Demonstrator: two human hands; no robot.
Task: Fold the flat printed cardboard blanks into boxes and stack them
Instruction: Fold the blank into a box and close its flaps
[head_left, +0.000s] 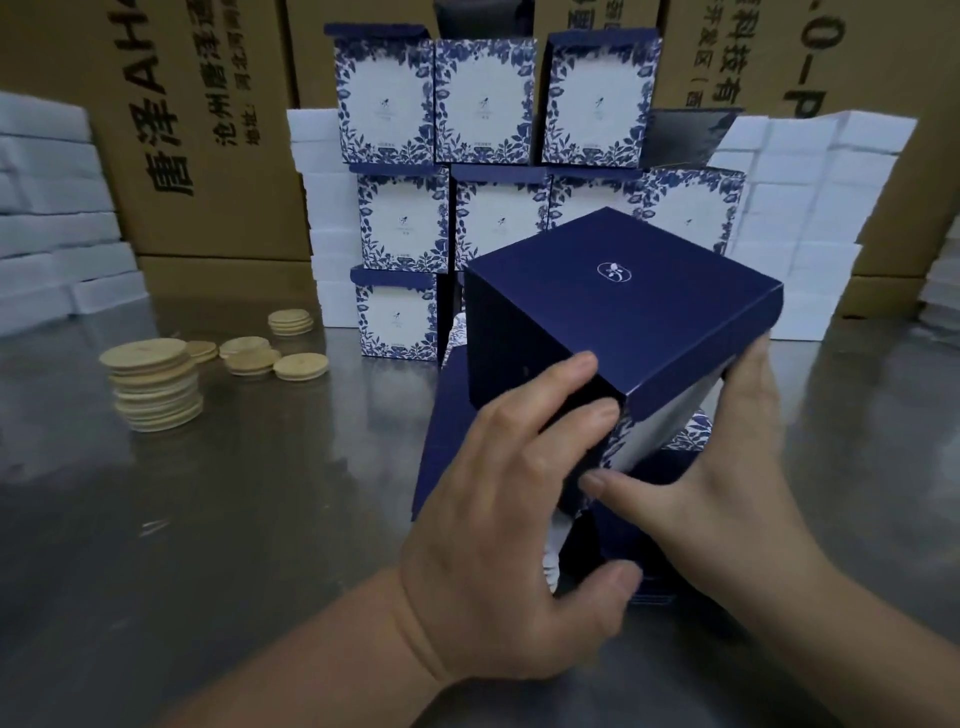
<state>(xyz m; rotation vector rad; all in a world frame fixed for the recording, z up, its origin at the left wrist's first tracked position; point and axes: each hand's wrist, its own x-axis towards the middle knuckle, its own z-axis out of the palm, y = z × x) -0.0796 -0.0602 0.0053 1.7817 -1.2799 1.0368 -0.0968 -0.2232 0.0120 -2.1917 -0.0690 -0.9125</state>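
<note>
Grip of left hand (519, 499) and right hand (727, 467) clamped round tilted navy box (623, 306)

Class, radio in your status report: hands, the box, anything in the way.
Left hand and right hand both grip the box, tilted, dark blue top shut. Flat blanks under it. Stacked boxes behind; path to them looks open.

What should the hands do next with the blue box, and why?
Probably lift the box up onto the stacked boxes. It looks folded, its dark lid closed, and both the left hand and right hand hold it, tilted, over the flat blanks.
</note>
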